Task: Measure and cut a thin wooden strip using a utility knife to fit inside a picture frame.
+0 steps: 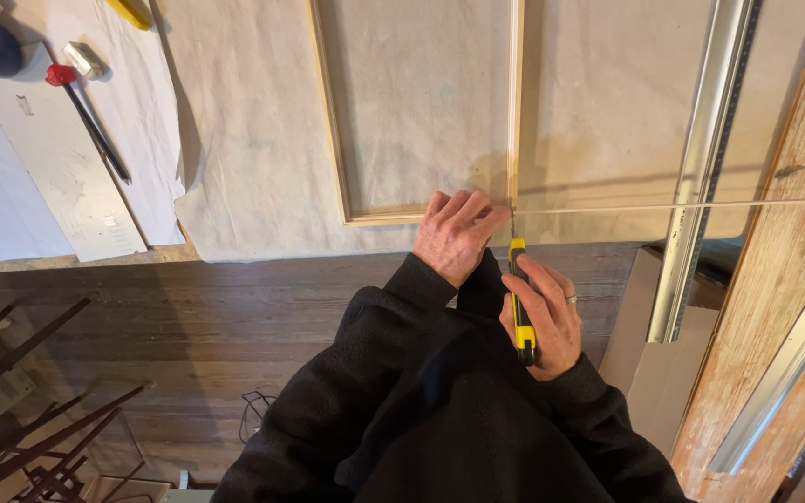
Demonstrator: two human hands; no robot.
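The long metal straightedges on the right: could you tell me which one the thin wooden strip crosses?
The upper straightedge, lying on the pale sheet: the thin wooden strip runs across it. The other straightedge lies lower right on the worn plank, untouched by the strip.

Both arms are seen from above, covered to the wrists by dark sleeves and stretched forward from the body. The left hand (pixel 457 233) is laid palm down, its back turned up, the fingers bent and pressed close together, the knuckles pointing ahead. The right hand (pixel 544 317) is held nearer the body, just beside the left wrist, its fingers curled shut in a grip. A ring is worn on one right finger.
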